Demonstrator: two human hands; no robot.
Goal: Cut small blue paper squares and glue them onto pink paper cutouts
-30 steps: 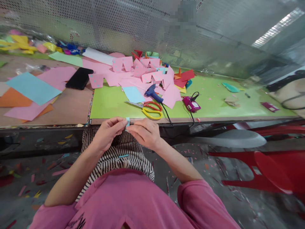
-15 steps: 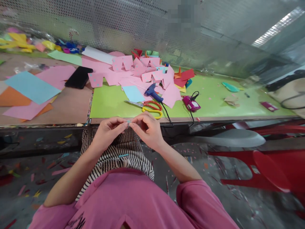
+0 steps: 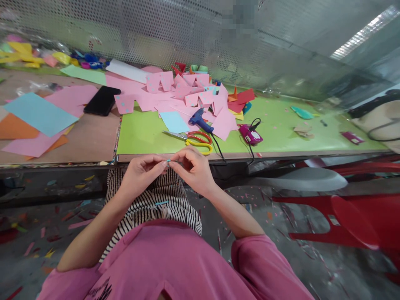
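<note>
Between the fingertips of both hands is a tiny piece of light blue paper (image 3: 168, 161), held over my lap just in front of the table edge. My left hand (image 3: 143, 173) pinches it from the left, and my right hand (image 3: 194, 170) from the right. The fingers cover most of it, so its exact shape is hard to make out. Just beyond my right hand lie scissors (image 3: 200, 141) with one red and one yellow handle. A blue glue gun (image 3: 200, 121) rests behind them. A thin blue paper strip (image 3: 161, 203) lies on my striped clothing.
Pink dotted paper cutouts (image 3: 161, 81) pile up at the table's middle. A light blue paper (image 3: 174, 122), a black phone (image 3: 102, 101) and a magenta box (image 3: 251, 135) with a cable lie around. Red chairs (image 3: 353, 223) stand at the right, and paper scraps litter the floor.
The fingertips have shifted very slightly around the small blue paper, which now looks flatter and thinner. Both hands stay in nearly the same place.
</note>
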